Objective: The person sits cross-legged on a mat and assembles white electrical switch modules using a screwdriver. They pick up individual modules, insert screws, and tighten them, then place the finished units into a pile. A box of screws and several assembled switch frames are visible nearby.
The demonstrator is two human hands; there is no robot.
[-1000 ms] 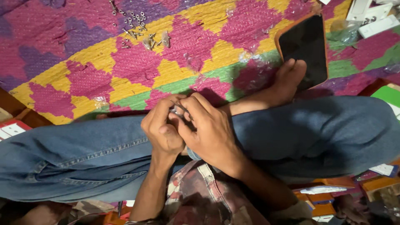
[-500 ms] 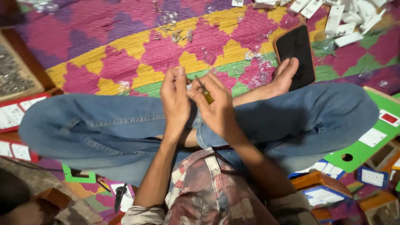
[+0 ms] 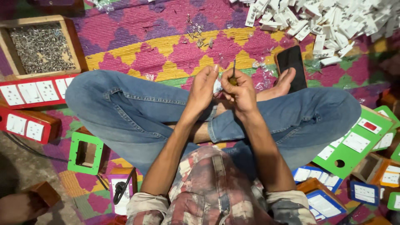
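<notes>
I sit cross-legged in blue jeans on a pink, yellow and purple mat [image 3: 166, 50]. My right hand [image 3: 239, 89] is closed around a small screwdriver [image 3: 233, 71] whose thin shaft points up past my fingers. My left hand [image 3: 203, 89] is raised beside it, fingers loosely curled, touching a small white part [image 3: 217, 86] held between the two hands. Both hands hover over my crossed shins.
A wooden tray of metal screws [image 3: 39, 48] sits far left, loose screws [image 3: 196, 33] lie on the mat ahead. A pile of white plastic parts [image 3: 325, 21] fills the far right. A black phone [image 3: 291, 66] lies by my foot. Red [image 3: 33, 91], green [image 3: 354, 146] and blue [image 3: 321, 183] switch boards surround me.
The view has tilted and pulled back, showing the screw tray and white parts pile. My hands stay together over my legs; the screwdriver shaft now stands upright in my right hand.
</notes>
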